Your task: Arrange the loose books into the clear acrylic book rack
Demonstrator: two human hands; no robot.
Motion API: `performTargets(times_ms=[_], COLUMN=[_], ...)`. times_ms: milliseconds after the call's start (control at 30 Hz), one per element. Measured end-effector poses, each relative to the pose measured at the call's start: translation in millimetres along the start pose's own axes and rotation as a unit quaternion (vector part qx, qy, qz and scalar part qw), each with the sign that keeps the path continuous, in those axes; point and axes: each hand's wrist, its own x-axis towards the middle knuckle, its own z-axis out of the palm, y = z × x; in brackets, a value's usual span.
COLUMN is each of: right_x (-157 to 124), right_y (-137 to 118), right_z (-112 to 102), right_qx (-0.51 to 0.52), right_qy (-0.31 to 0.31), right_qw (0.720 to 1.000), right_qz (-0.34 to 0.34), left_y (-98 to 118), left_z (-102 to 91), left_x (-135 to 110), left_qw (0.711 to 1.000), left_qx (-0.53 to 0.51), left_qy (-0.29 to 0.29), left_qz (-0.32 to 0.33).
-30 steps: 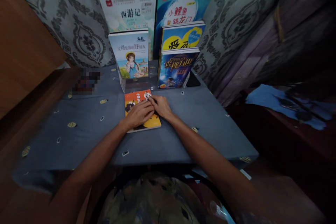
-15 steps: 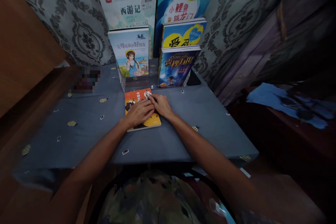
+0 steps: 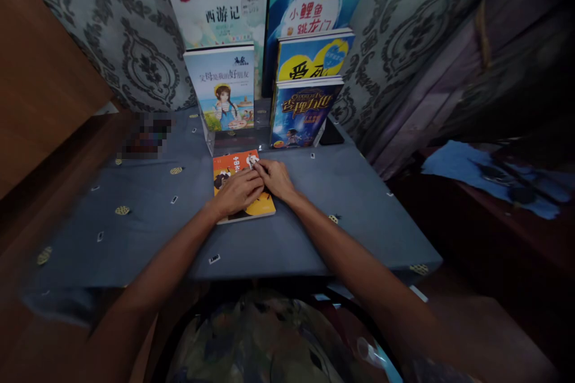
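A small orange and yellow paperback book (image 3: 224, 161) lies closed, cover up, near the middle of the cloth-covered table. My left hand (image 3: 240, 192) rests flat across its cover, fingers stretched toward the right. Over the right side of the cover lies my right hand (image 3: 275, 178), its fingers extended left and meeting the left hand's fingertips. Both hands touch the book without lifting it. Part of the cover picture and title is hidden beneath them.
Behind the book, a clear stand (image 3: 233, 142) holds a light blue book (image 3: 224, 87) and a dark blue book (image 3: 303, 114). Taller books rise behind. A black flat object (image 3: 332, 133) lies right of the stand. A patterned curtain (image 3: 139, 42) hangs behind; blue cloth (image 3: 467, 173) lies right.
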Motion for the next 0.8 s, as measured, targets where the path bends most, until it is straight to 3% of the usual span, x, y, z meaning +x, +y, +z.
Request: performTargets(times_ms=[800], right_x=[0.1], right_y=[0.0], right_z=[-0.5], right_qx=[-0.009], right_qy=[-0.003], right_qw=[1.000], right_qz=[0.000], left_y=[-0.8], left_z=[0.5], left_x=[-0.5], left_qw=[1.000], left_qx=[-0.014], left_qy=[-0.009], left_qz=[-0.007])
